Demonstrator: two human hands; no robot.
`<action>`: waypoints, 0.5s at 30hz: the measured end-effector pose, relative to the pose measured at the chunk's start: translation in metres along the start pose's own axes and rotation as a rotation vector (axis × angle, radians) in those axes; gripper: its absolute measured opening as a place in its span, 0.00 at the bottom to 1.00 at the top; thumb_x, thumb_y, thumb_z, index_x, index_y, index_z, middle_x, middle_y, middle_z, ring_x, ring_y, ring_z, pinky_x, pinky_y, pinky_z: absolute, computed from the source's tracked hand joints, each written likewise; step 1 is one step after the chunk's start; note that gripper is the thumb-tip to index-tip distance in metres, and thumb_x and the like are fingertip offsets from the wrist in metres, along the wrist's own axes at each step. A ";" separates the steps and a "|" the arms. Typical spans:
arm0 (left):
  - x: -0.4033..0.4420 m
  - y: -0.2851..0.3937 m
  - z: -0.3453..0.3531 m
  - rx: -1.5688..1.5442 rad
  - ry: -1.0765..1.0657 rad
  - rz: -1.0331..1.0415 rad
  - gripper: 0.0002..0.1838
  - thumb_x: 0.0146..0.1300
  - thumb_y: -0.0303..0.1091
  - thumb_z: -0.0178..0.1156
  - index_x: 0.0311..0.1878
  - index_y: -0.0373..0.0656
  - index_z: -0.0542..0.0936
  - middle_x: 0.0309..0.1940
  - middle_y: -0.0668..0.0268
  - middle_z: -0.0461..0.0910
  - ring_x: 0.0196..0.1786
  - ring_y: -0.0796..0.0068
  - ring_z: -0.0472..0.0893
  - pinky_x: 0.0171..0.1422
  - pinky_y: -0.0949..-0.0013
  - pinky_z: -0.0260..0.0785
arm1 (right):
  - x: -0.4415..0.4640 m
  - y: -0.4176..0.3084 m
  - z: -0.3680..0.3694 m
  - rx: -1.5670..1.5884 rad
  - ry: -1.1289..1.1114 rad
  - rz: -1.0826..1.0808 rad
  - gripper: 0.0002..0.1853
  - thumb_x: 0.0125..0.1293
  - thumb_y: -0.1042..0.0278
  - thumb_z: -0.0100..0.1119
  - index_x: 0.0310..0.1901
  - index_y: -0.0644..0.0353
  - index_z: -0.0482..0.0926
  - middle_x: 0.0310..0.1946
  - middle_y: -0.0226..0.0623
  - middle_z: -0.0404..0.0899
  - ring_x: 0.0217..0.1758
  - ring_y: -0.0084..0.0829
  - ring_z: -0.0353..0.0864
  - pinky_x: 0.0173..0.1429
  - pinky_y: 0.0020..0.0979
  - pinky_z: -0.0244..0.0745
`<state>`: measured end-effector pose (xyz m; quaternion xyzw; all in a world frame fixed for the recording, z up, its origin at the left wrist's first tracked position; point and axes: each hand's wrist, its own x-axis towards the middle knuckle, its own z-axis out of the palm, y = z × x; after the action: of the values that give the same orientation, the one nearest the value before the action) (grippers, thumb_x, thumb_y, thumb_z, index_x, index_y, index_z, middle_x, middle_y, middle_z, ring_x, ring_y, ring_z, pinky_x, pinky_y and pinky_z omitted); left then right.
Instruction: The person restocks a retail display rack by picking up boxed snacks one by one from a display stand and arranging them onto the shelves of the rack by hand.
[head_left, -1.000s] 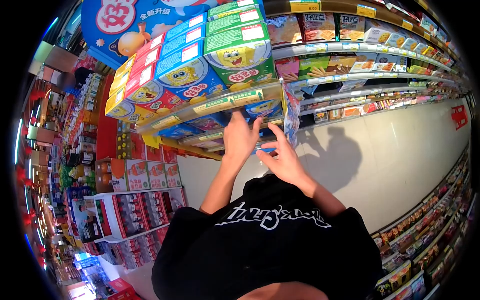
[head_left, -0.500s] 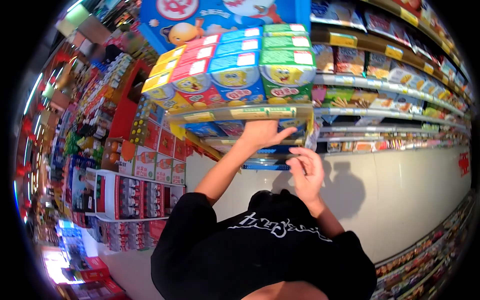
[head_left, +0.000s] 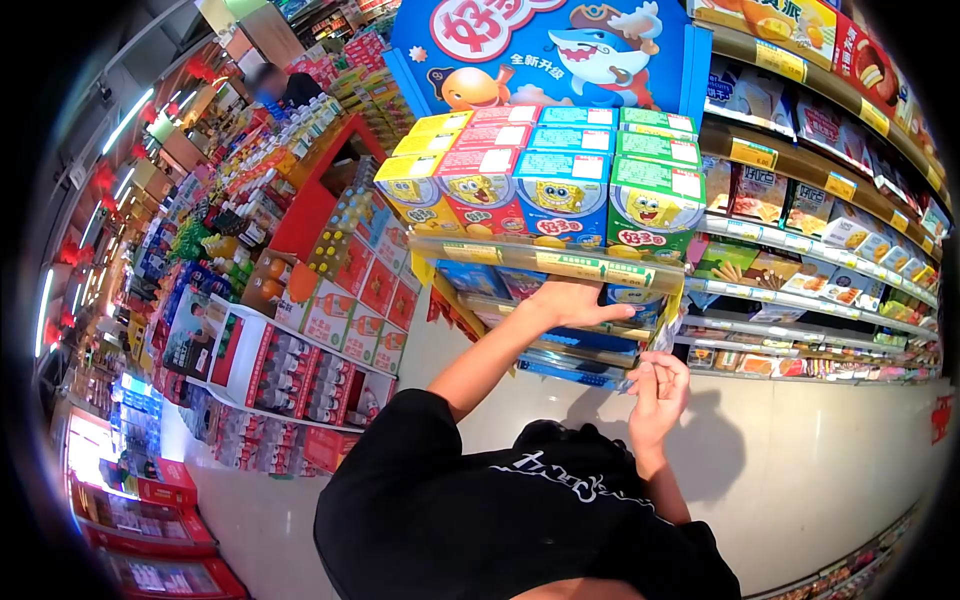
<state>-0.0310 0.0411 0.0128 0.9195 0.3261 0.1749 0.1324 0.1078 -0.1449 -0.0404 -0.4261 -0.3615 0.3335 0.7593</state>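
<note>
My left hand reaches under the front lip of the display's top shelf. Its thumb is stretched out to the right, while the fingertips are hidden inside the lower tier. Blue boxes are partly visible beside it in that tier. Below the shelf's right corner is my right hand, fingers curled and thumb against them; whatever they hold, if anything, is too small to make out. On the top shelf, above both hands, rows of cartoon snack boxes stand in yellow, red, blue and green.
A blue sign board rises behind the boxes. Shelves of packaged biscuits run along the right. On the left stand stacked drink cartons and a white rack of bottles. A person is at the far upper left.
The view has shifted, so the display sits lower and further right. My left hand stays under the shelf lip. My right hand has come nearer the shelf's right corner, its fingers closing together.
</note>
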 end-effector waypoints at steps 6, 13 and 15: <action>0.000 -0.003 -0.010 -0.060 -0.040 0.047 0.43 0.70 0.68 0.58 0.73 0.40 0.72 0.70 0.46 0.74 0.72 0.43 0.72 0.78 0.48 0.61 | -0.003 0.000 0.009 -0.001 -0.034 0.018 0.10 0.75 0.80 0.57 0.54 0.65 0.72 0.48 0.42 0.81 0.35 0.23 0.82 0.33 0.21 0.75; 0.001 0.003 -0.010 -0.086 0.014 0.058 0.44 0.67 0.70 0.59 0.72 0.40 0.73 0.69 0.44 0.74 0.70 0.42 0.73 0.77 0.48 0.63 | -0.003 0.008 0.010 0.018 -0.037 0.033 0.10 0.76 0.79 0.57 0.54 0.65 0.72 0.48 0.42 0.81 0.35 0.23 0.82 0.32 0.21 0.75; 0.005 0.010 -0.013 -0.105 -0.020 0.036 0.43 0.67 0.69 0.59 0.71 0.41 0.74 0.67 0.46 0.76 0.69 0.43 0.75 0.75 0.49 0.65 | -0.004 0.008 0.011 0.023 -0.041 0.038 0.09 0.75 0.80 0.57 0.54 0.65 0.72 0.48 0.42 0.81 0.35 0.23 0.82 0.32 0.21 0.75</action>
<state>-0.0268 0.0387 0.0299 0.9186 0.2987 0.1851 0.1807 0.0948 -0.1398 -0.0444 -0.4172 -0.3648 0.3608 0.7501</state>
